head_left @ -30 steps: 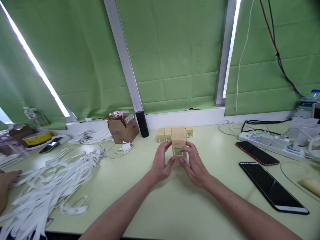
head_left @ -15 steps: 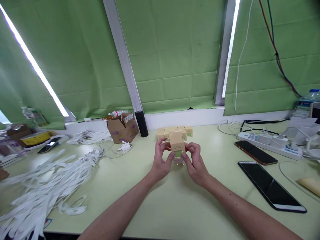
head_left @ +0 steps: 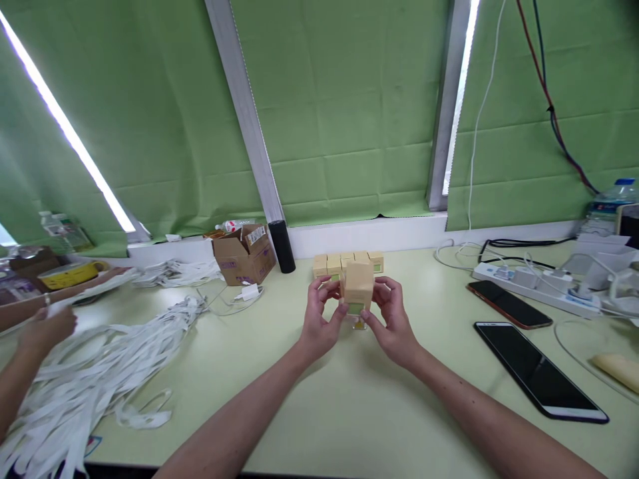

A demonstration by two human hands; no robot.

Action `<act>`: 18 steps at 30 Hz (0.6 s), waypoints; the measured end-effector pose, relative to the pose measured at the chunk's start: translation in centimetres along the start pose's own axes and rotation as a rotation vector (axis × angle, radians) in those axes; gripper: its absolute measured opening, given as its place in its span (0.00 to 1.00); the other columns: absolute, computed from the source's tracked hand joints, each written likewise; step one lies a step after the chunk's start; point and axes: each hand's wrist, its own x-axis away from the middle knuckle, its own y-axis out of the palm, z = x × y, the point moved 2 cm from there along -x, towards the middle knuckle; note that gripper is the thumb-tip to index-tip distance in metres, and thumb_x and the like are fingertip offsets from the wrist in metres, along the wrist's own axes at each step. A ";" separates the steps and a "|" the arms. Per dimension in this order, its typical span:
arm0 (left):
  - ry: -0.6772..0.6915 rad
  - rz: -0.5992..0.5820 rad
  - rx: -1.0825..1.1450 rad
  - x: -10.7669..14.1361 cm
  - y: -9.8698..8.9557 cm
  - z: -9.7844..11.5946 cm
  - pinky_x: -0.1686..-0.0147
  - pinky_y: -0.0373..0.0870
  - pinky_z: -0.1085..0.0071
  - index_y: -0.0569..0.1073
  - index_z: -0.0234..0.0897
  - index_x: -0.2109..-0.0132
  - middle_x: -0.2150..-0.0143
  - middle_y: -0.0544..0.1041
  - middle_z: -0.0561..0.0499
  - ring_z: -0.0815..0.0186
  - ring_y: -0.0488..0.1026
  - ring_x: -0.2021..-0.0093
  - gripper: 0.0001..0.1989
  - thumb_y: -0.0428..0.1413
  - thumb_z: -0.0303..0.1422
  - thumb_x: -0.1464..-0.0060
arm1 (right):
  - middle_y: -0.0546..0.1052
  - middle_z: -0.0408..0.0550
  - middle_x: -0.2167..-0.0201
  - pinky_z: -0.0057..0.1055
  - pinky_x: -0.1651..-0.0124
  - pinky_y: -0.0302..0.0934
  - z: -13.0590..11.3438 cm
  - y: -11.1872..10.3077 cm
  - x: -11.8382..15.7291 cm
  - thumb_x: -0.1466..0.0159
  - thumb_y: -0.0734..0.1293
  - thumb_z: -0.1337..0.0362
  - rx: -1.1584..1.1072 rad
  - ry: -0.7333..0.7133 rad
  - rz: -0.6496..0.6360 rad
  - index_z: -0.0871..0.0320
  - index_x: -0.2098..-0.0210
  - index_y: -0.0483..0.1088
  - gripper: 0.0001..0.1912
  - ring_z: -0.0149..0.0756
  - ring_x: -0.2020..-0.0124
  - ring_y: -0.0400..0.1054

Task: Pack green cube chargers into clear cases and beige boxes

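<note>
Between my hands is a small tan cardboard box (head_left: pixel 358 283) with a green patch on its lower front. My left hand (head_left: pixel 322 319) grips its left side, thumb at the lower edge and fingers bent behind. On the right side, my right hand (head_left: pixel 392 322) holds it the same way, with the thumb near the bottom corner. A small clear and yellowish piece (head_left: pixel 359 325) shows just under the box; I cannot tell what it is. Behind my hands, several similar small boxes (head_left: pixel 348 258) stand in a group on the table, partly hidden.
At left, a co-worker's hand (head_left: pixel 47 329) holds a white strip above a pile of white straps (head_left: pixel 114 359). An open brown carton (head_left: pixel 244 256) and a black cylinder (head_left: pixel 282 247) stand at the back. Two phones (head_left: pixel 539 369) and a power strip (head_left: pixel 536 286) lie at right.
The box in my hands has turned and tilted slightly, its printed front now less visible. A co-worker's hands and arms have come in at the left with a white strip.
</note>
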 end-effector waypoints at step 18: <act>0.766 0.014 -0.619 0.7 -1.2 2.3 0.42 0.74 0.44 0.66 0.48 0.50 0.34 0.73 0.43 0.52 0.68 0.32 0.13 0.58 0.28 0.38 | 0.62 0.52 0.44 0.61 0.43 0.68 -1.5 -0.8 -0.2 0.36 0.64 0.73 0.535 -0.578 0.168 0.45 0.50 0.57 0.21 0.52 0.39 0.62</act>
